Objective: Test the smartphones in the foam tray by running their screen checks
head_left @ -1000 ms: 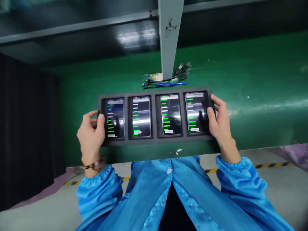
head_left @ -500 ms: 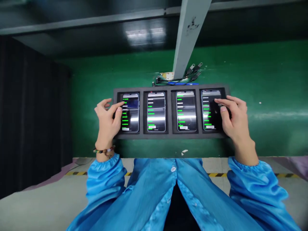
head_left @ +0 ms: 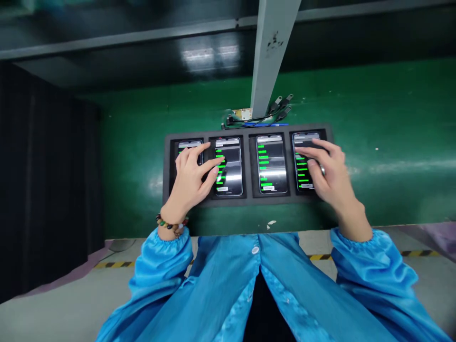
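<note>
A black foam tray point(head_left: 249, 200) lies on the green belt and holds several lit phones side by side, their screens showing green and white lines. My left hand point(head_left: 192, 183) is open, spread over the leftmost phone point(head_left: 188, 144), with its thumb tip on the second phone point(head_left: 230, 166). My right hand point(head_left: 326, 171) is open too, its fingers lying flat across the rightmost phone point(head_left: 302, 161). The third phone point(head_left: 271, 164) is uncovered. Neither hand grips anything.
A grey post point(head_left: 269, 52) rises behind the tray, with a bundle of black cables point(head_left: 263, 114) and a blue pen at its foot. The green belt point(head_left: 392, 142) runs left to right. A dark panel point(head_left: 46, 180) stands at the left. Blue sleeves fill the foreground.
Both hands left the tray's ends and moved inward onto the phones: the left one over the first and second, the right one over the last. The view shifted slightly.
</note>
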Demonstrator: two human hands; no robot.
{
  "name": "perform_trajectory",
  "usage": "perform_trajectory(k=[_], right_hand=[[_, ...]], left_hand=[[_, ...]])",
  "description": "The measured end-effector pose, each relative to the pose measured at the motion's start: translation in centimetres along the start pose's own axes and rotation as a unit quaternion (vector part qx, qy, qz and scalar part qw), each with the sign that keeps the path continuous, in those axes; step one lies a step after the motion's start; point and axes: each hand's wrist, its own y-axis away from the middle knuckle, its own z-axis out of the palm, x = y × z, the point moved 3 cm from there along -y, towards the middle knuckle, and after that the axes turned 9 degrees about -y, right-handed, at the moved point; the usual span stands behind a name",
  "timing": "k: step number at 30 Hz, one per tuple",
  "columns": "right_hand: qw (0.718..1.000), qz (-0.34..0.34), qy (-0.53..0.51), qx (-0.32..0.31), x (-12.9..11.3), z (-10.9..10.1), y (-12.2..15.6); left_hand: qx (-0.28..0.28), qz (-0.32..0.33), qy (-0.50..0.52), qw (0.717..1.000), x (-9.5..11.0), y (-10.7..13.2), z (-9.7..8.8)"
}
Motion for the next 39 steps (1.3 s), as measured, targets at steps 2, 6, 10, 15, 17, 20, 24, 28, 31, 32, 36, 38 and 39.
perform_trajectory(k=[2, 6, 10, 15, 17, 20, 24, 28, 31, 32, 36, 38, 39], right_hand=[[0.999, 0.015, -0.001, 0.038, 1.1, -1.5, 1.4], [0.998, 0.031, 0.001, 0.049, 2.7, -2.1, 3.3], [0.998, 0.049, 0.009, 0.033, 3.2, -1.2, 3.1], [0.998, 0.054, 0.008, 0.030, 3.4, -0.8, 2.7], [0.998, 0.052, 0.010, 0.030, 3.4, -0.8, 2.8], [0.998, 0.052, 0.012, 0.030, 3.5, -0.8, 2.9], [0.998, 0.057, 0.008, 0.027, 3.5, -0.7, 2.8], [0.998, 0.050, 0.001, 0.037, 3.5, -0.8, 3.0], [0.998, 0.025, -0.011, 0.063, 3.2, -1.1, 3.3], [0.997, 0.023, -0.011, 0.066, 3.1, -1.1, 3.3], [0.997, 0.059, 0.011, 0.051, 3.1, -0.9, 3.1], [0.997, 0.069, 0.018, 0.034, 3.2, -0.8, 2.8], [0.997, 0.068, 0.021, 0.025, 3.3, -0.8, 2.7]], left_hand=[[-0.005, 0.017, 0.018, 1.000, 0.8, 0.0, -0.3], [-0.028, 0.083, 0.044, 0.995, 4.5, -1.5, 0.4], [-0.046, 0.102, 0.031, 0.993, 7.8, -4.2, 1.9], [-0.043, 0.067, 0.007, 0.997, 8.6, -5.8, 2.8], [-0.045, 0.067, -0.002, 0.997, 8.6, -5.7, 2.9], [-0.045, 0.063, -0.010, 0.997, 8.6, -5.5, 3.1], [-0.038, 0.045, -0.015, 0.998, 8.8, -5.6, 3.3], [-0.016, 0.041, -0.019, 0.999, 9.0, -5.8, 3.2], [-0.008, 0.078, -0.003, 0.997, 9.3, -5.5, 3.1], [-0.011, 0.087, 0.003, 0.996, 9.3, -5.5, 3.1], [-0.022, 0.084, 0.012, 0.996, 9.4, -5.4, 3.1], [-0.025, 0.080, 0.013, 0.996, 9.4, -5.5, 3.2], [-0.025, 0.079, 0.013, 0.996, 9.3, -5.5, 3.2]])
